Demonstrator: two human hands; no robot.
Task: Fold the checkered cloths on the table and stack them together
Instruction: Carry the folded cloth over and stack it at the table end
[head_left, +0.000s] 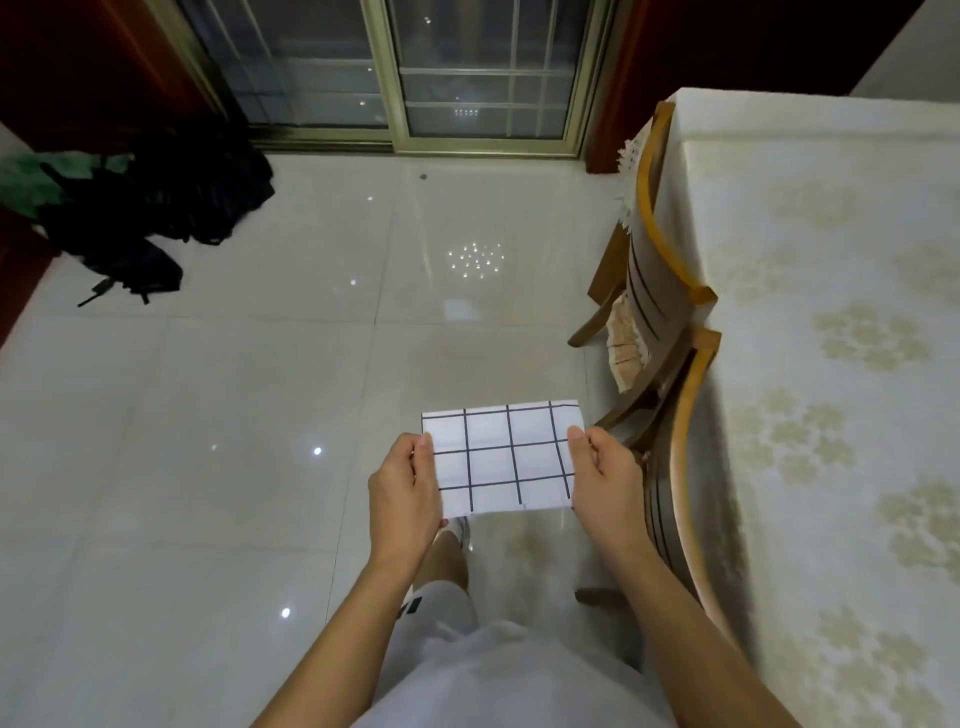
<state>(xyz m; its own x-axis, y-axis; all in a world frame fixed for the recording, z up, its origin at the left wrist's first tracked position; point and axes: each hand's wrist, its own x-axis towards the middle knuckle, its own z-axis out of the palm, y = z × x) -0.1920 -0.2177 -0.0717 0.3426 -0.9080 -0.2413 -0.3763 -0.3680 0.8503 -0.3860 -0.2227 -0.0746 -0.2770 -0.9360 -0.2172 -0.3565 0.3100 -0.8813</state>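
A white cloth with a dark checked grid (501, 457) is folded into a small rectangle and held flat in the air over the tiled floor, left of the table. My left hand (405, 488) pinches its left edge with the thumb on top. My right hand (605, 480) pinches its right edge the same way. The table (831, 338), covered with a pale flowered tablecloth, fills the right side. No other checkered cloth shows on the visible part of the table.
Two wooden chairs (660, 291) are pushed in along the table's left edge, close to my right hand. A heap of dark bags and clothes (156, 208) lies on the floor at the far left. A glass sliding door (415, 73) is ahead.
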